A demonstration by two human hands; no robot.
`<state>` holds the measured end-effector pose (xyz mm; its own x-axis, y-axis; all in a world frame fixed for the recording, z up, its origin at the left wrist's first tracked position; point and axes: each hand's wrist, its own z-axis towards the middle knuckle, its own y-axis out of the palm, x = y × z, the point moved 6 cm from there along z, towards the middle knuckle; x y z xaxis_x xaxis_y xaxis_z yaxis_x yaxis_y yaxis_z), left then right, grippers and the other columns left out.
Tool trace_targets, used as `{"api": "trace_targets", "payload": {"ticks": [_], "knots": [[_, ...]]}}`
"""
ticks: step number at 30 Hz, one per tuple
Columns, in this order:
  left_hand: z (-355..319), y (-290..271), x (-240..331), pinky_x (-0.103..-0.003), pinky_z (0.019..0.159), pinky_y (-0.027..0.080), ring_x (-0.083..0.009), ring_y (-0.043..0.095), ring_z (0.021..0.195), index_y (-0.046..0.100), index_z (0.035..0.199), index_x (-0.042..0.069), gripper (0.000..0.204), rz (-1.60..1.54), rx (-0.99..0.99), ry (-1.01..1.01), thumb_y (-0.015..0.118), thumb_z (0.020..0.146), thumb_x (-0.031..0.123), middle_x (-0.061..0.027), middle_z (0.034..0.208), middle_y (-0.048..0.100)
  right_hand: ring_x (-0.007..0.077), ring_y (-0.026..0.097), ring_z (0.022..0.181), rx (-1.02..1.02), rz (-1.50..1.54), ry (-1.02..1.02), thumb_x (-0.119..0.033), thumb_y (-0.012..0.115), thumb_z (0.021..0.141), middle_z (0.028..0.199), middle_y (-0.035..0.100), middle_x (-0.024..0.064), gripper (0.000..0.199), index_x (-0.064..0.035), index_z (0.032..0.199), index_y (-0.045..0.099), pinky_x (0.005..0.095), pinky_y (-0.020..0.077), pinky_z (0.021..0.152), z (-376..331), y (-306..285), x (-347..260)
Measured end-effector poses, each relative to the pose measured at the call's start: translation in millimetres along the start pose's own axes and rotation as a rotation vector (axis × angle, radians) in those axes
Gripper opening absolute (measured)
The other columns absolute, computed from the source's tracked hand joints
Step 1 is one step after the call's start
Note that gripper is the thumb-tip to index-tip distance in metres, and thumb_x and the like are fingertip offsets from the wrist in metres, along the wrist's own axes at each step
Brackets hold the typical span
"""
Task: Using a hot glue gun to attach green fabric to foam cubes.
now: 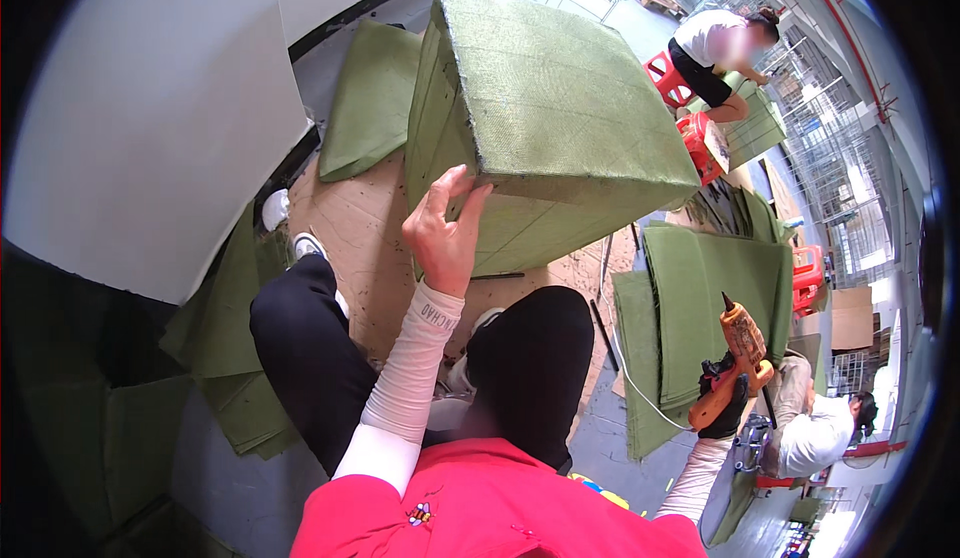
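Observation:
In front of me stands a large box (570,93) covered in green woven fabric, with dark seams along its edges. My left hand (445,233) is at its near corner, thumb and fingers pinching the edge there. Off to the right, my right hand (722,408), in a dark glove, grips an orange glue gun (742,343) by its handle. The gun's dark nozzle points up and away from the box. A white cord (625,358) runs across the floor by the gun.
Stacked green fabric sheets (710,308) lie at right; more sheets (235,388) lie left. Cardboard (350,218) covers the floor under the box. A white wall (170,128) rises at left. One person (705,48) sits on a red stool (665,80); another person (820,433) is at lower right.

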<state>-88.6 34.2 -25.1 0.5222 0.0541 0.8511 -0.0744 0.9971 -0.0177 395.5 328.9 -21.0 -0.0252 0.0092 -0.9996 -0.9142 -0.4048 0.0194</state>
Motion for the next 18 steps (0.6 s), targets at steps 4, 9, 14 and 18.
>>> {"api": "trace_targets", "payload": {"ticks": [4,9,14,18], "knots": [[2,2,-2,-0.026,0.068,0.049,-0.0164,0.066,0.072,0.063,0.093,-0.001,0.027,-0.007,-0.02,-0.008,0.074,0.069,0.005,-0.0115,0.078,0.068,0.0218,0.054,0.101,-0.1,0.143,-0.002,-0.036,0.038,0.094,0.116,0.053,0.0069,0.048,-0.003,0.128,0.04,0.036,0.047,0.082,-2,8,10],[2,4,-9,-0.027,0.066,0.049,-0.0167,0.066,0.069,0.063,0.091,-0.002,0.023,-0.062,-0.025,-0.017,0.072,0.07,0.003,-0.012,0.077,0.067,0.0204,0.055,0.097,-0.118,0.05,-0.029,-0.035,0.041,0.092,0.112,0.054,0.0069,0.044,-0.0029,0.123,0.044,0.0349,0.0471,0.081,0,1,37],[-1,9,-9,-0.025,0.066,0.049,-0.0117,0.062,0.069,0.063,0.092,-0.004,0.022,-0.168,-0.015,-0.073,0.071,0.072,0.001,-0.0101,0.076,0.067,0.0264,0.057,0.095,-0.103,-1.015,-0.481,-0.009,0.055,0.083,0.104,0.058,0.0145,0.039,0.0004,0.12,0.045,0.035,0.0467,0.084,-2,3,44],[-1,6,-1,-0.022,0.066,0.048,-0.0092,0.059,0.069,0.063,0.091,-0.006,0.021,-0.098,0.003,-0.083,0.07,0.073,-0.001,-0.0084,0.077,0.066,0.0214,0.054,0.104,-0.207,0.214,-0.018,-0.022,0.04,0.093,0.115,0.054,0.0119,0.036,0.0021,0.119,0.045,0.0327,0.0428,0.093,1,9,88]]}}
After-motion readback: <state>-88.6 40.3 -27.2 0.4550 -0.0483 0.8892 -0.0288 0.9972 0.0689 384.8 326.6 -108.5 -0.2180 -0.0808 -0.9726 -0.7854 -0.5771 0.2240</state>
